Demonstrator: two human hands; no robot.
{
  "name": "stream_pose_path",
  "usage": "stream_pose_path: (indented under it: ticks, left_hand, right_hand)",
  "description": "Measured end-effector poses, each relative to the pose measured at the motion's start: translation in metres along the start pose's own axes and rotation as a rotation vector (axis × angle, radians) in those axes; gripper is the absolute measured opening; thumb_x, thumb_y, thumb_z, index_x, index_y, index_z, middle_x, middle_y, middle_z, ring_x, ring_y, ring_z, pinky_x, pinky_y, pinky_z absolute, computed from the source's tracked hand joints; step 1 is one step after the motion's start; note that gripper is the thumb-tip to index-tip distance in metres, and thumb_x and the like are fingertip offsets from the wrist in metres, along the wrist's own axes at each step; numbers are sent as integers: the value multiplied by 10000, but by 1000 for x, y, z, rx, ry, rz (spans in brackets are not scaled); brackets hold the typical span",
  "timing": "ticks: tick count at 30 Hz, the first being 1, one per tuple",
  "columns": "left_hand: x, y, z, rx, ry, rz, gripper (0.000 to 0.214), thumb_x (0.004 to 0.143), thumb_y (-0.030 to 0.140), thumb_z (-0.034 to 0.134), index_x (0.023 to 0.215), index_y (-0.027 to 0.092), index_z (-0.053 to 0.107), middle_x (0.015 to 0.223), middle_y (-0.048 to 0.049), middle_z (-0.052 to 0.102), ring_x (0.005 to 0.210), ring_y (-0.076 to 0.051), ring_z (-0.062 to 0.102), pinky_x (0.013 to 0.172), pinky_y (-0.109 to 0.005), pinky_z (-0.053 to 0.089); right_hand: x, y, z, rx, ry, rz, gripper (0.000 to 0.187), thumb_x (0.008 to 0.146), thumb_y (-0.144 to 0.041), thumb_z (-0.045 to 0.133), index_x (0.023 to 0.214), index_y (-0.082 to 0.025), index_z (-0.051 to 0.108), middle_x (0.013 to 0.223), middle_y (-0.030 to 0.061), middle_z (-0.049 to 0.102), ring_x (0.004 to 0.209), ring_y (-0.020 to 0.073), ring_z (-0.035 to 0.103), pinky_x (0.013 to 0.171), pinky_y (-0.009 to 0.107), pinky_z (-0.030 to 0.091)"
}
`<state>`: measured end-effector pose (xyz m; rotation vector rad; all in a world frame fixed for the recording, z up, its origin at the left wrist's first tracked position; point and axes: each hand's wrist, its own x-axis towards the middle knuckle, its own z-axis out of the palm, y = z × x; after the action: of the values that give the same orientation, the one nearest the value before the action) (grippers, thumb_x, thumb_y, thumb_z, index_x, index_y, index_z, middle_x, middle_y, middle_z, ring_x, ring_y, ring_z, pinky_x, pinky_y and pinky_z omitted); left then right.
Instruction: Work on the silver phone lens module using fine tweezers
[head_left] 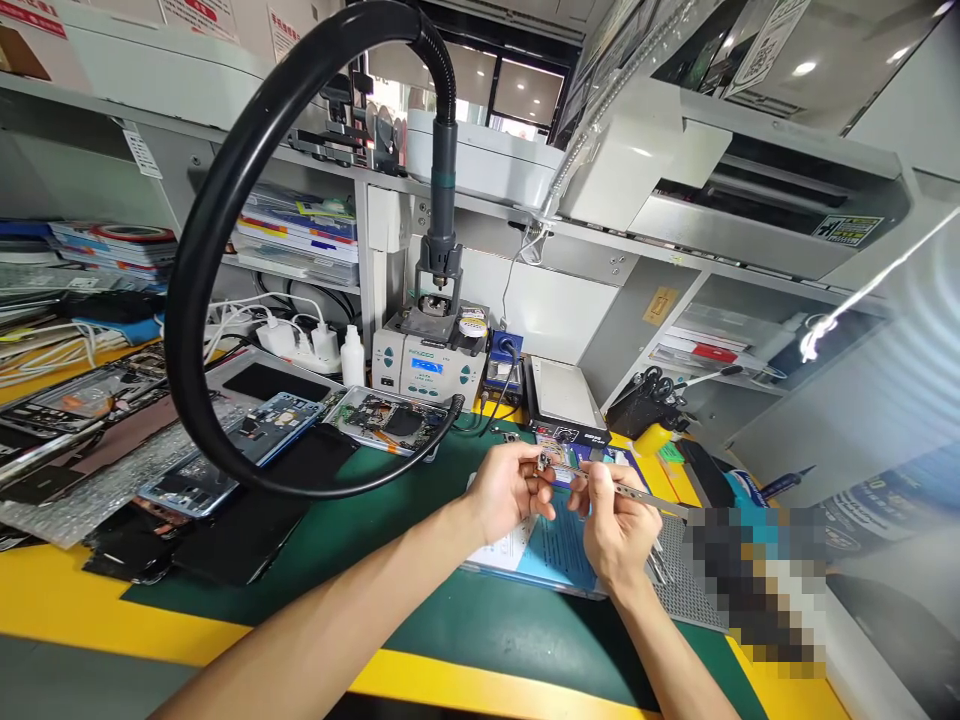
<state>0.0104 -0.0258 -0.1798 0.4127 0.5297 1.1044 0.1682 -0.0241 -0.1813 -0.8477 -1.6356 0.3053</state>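
Observation:
My left hand [506,495] pinches a small metallic electronic part [544,461] between thumb and fingertips; it is too small to tell its exact kind. Held like a pen in my right hand [619,530] is a pair of metal tweezers [649,497] with holes along the side. The tips point left towards the small part, and whether they touch it I cannot tell. Under both hands lies a flat blue-and-white box or booklet [559,555] on the green mat [450,625].
A hot air station [420,365] stands behind, its thick black hose [184,300] looping in front at left. Opened phones [247,450] and black panels crowd the left side. A white bottle [352,357], a flat white-topped device [566,395] and a grey perforated mat [679,575] are nearby.

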Motion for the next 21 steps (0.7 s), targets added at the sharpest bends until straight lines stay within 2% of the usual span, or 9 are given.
stream_pose_path:
  ticks: [21]
  left_hand:
    - [-2,-1,1,11,-15,12,338,984,358,652,1262,167,632,1228,-97,675,997,-230,696,832,-427,605]
  right_hand:
    - [-2,6,1,-3,-48,22,207,1025,-360,626,1032,-161,681,894,7,700,649,123,654,594,277,571]
